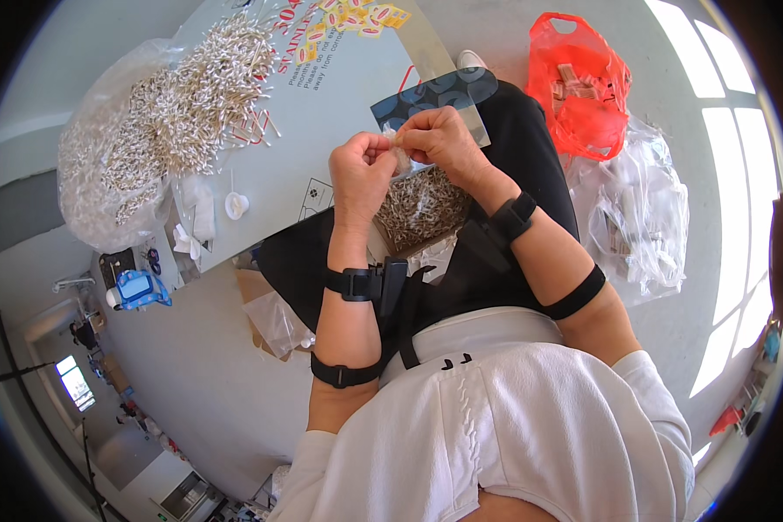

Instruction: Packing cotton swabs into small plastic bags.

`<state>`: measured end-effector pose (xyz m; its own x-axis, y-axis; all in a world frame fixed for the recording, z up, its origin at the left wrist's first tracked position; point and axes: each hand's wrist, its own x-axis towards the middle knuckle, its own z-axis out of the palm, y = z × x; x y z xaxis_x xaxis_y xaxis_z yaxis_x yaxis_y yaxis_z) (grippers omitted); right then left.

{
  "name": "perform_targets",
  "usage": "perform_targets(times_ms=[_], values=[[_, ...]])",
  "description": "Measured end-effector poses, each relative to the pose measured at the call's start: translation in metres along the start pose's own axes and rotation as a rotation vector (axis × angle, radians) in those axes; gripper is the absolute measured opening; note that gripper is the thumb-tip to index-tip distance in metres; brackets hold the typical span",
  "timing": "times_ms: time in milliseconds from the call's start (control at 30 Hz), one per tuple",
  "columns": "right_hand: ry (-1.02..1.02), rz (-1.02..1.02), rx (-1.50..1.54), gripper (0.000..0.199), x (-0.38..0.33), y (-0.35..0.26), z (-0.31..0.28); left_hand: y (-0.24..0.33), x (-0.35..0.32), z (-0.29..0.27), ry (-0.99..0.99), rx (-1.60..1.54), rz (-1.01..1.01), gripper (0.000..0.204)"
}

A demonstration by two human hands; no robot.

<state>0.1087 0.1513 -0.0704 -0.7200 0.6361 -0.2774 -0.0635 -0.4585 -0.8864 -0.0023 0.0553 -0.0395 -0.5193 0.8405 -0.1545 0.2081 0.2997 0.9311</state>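
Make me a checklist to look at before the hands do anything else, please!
1. Both hands on the small crinkled packet: ok, left hand and right hand meet at it.
2. Packet closed: cannot tell, fingers cover much of it.
3. Sticks below the hands: ok, many there.
4. White-tipped swabs all inside the clear plastic bag: not ok, many lie on the table.
5. Yellow labels stacked neatly: not ok, scattered.

Pane-shaped patches of light (pixel 719 165) are falling across the grey floor (pixel 670 122) at right. A pale table (pixel 274 187) is standing upper left, while a small window (pixel 76 383) is glowing lower left
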Motion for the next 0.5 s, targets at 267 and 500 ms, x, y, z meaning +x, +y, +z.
perform_targets(times_ms=[267, 500], values=[[0.000, 0.009, -0.039, 0.011, -0.0006, -0.0010, -0.0007, -0.0048, 0.0002, -0.0011, -0.016, -0.144, -0.001, 0.006], [0.025, 0.011, -0.177, 0.012, 0.0015, -0.0013, 0.0015, -0.0042, -0.0011, 0.0011, -0.068, -0.222, -0.008, 0.014]])
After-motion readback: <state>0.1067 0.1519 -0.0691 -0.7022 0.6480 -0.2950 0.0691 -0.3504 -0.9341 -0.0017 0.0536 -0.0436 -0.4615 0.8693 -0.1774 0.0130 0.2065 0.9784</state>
